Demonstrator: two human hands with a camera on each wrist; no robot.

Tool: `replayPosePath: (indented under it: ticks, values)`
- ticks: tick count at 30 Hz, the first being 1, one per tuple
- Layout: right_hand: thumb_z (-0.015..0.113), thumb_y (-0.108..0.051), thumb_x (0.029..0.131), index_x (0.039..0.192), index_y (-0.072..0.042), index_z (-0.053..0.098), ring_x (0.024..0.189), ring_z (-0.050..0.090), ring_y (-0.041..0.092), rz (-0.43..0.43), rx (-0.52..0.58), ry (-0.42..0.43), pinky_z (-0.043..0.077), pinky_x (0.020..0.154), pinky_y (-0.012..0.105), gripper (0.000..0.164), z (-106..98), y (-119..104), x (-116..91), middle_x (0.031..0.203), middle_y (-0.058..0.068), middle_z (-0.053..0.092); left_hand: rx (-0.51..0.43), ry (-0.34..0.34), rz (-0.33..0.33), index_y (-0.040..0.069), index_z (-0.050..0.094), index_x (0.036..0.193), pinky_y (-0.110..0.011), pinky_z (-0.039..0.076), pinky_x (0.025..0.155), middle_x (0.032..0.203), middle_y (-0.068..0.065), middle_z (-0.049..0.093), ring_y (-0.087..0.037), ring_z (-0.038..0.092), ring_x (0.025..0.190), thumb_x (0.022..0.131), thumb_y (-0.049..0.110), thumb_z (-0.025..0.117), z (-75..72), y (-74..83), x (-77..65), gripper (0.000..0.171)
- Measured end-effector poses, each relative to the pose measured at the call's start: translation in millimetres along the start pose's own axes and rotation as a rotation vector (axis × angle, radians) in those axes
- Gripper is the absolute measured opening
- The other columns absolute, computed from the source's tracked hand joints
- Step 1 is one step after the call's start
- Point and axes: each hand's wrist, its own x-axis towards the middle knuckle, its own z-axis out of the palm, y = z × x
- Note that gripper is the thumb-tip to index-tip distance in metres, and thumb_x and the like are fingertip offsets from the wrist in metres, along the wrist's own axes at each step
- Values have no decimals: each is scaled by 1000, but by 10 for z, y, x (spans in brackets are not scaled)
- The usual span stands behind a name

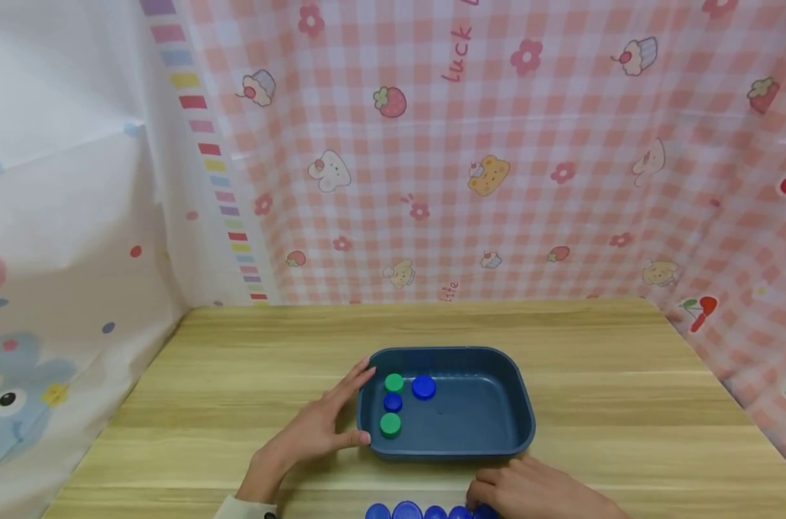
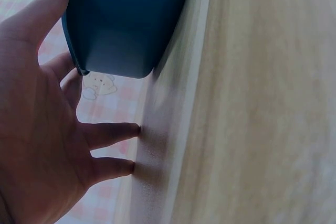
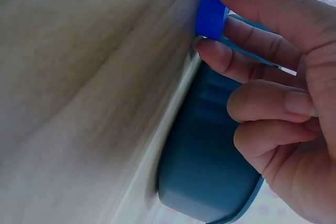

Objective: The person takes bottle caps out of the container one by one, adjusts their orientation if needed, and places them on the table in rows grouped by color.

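Observation:
A dark blue-green rectangular tray (image 1: 451, 436) rests on the table. Inside it, toward the left, lie two green caps (image 1: 390, 425), a small blue cap (image 1: 393, 402) and a larger blue cap (image 1: 424, 387). My left hand (image 1: 311, 429) touches the tray's left end, thumb at the near corner and fingers stretched toward the far one; two fingertips reach the table in the left wrist view. In front of the tray, my right hand (image 1: 529, 490) pinches a blue cap (image 3: 211, 14), the right end of a row of blue caps (image 1: 407, 510) partly cut off by the frame.
The light wood-grain table (image 1: 270, 360) extends around the tray on all sides. Behind it hangs a pink checked cloth (image 1: 432, 144) with cartoon prints. A white printed cloth (image 1: 75, 216) covers the left side.

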Motion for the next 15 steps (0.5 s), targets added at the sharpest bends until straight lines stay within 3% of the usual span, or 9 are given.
replayPosePath:
  ticks: [4, 9, 15]
  values:
    - [48, -57, 93, 110, -27, 66, 71, 44, -5, -13, 19, 12, 43, 64, 19, 39, -12, -10, 27, 91, -23, 54, 8, 4, -1, 28, 20, 154, -66, 33, 97, 159, 15, 5, -35, 26, 139, 84, 43, 71, -34, -10, -27, 87]
    - [49, -54, 94, 104, -27, 66, 61, 41, -7, -28, 31, 56, 37, 55, 13, 33, -68, -57, 41, 80, -23, 47, 17, 11, -18, 29, 20, 154, -67, 32, 97, 159, 15, 5, -34, 27, 139, 84, 41, 72, -62, -16, -57, 88]
    - [60, -34, 95, 101, -28, 64, 58, 39, -5, 19, 11, 72, 36, 52, 15, 9, -200, -106, -25, 78, -23, 46, 16, -3, 13, 27, 19, 154, -66, 32, 97, 160, 11, 5, -35, 27, 139, 86, 41, 70, -54, -12, -55, 87]
